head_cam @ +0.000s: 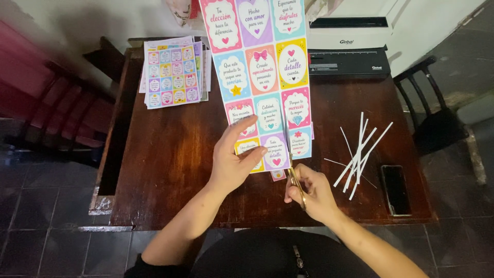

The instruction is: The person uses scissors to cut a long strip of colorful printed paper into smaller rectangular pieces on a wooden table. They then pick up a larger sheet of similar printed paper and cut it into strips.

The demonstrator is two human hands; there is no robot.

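Over wooden table (170, 154), left hand (234, 162) pinches card sheet (262, 77); right hand (314, 193) grips scissors (294, 177).

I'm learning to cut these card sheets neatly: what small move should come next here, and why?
Probably close the scissors and push them further up the gap between card columns: the right hand has the blades just inside the sheet's bottom edge, and the left hand holds it steady.

Left hand (234, 162) raised ahead of the body, palm down, thumb stretched up and inward, fingers (256, 153) curled in a pinch. Right hand (311, 193) lower and nearer the body, closed in a fist-like grip, knuckles up, thumb side toward the left hand. Both forearms bare, angling up from the lap and converging.
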